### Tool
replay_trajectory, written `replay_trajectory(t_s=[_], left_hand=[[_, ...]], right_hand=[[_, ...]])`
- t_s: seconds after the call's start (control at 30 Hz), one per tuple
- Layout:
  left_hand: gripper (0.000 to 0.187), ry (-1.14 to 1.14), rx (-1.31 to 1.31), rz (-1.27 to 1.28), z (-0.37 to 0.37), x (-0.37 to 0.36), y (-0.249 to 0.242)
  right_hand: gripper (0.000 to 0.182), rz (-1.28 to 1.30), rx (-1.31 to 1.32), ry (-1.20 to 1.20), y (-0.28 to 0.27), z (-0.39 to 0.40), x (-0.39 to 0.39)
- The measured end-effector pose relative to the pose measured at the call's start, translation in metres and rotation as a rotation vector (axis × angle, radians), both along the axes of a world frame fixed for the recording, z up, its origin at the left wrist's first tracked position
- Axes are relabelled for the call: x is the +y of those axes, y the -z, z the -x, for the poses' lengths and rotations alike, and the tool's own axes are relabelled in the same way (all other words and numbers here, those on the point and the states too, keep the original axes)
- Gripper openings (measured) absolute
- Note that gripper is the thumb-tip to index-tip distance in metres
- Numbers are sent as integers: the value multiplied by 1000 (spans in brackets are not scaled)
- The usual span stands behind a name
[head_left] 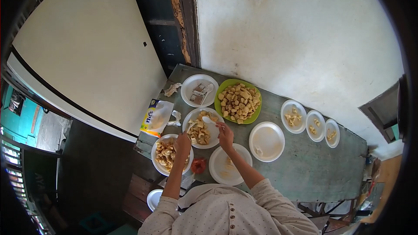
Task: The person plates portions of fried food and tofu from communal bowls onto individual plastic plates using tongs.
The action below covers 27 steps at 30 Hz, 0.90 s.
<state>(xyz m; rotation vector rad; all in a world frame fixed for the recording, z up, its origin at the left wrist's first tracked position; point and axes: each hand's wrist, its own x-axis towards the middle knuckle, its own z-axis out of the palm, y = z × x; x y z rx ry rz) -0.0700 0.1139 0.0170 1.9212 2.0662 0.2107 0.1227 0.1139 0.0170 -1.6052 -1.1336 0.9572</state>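
My right hand (225,135) is closed round a white plastic spoon (208,120), whose bowl reaches over a white plate (214,142) of pale brown food pieces (198,132). At that plate's left side is my left hand (183,142), its fingers closed; what they hold, if anything, is too small to make out. Below my left hand and partly behind it, another white plate (153,162) bears a heap of browner pieces (166,154). A green plate (258,114) piled with golden chunks (239,101) stands just beyond my right hand.
Two white plates, one (267,141) right of my right hand and one (217,172) under my forearm, carry scraps. Three small plates (291,124) with bits of food line the wall side. A printed packet (156,117) lies left, near a plate (187,98) holding small packets.
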Motion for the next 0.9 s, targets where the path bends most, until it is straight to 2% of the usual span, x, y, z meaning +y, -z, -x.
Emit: replay_trajectory(t_s=[0.03, 0.1, 0.13, 0.2, 0.33, 0.43, 0.5, 0.63, 0.7, 0.9], left_hand=[[20, 0, 0, 1, -1, -2, -1], [19, -2, -65, 24, -5, -7, -2], [19, -2, -66, 23, -5, -7, 1], [19, 28, -67, 25, -6, -5, 7], [19, 10, -153, -6, -10, -5, 12], [19, 21, -213, -27, -19, -3, 4], [17, 18, -242, 11, -24, -4, -4], [19, 7, -255, -12, -28, 0, 8], [21, 18, -271, -39, -31, 2, 10], [25, 24, -218, -20, -28, 6, 6]], right_hand=[[19, 1, 0, 0, -1, 1, -2], [17, -310, -395, -129, -5, 4, -7], [17, -312, -397, -128, -8, 6, -8], [15, -191, -361, -174, -11, 8, -10], [15, -192, -341, -162, -1, 9, -7], [17, -43, -214, -95, 5, 7, -2], [22, 36, 79, -24, 7, 3, 1], [25, 94, 219, 46, 11, -4, 10], [26, 180, 381, 87, 16, -8, 15], [26, 209, 214, -42, 14, -10, 28]])
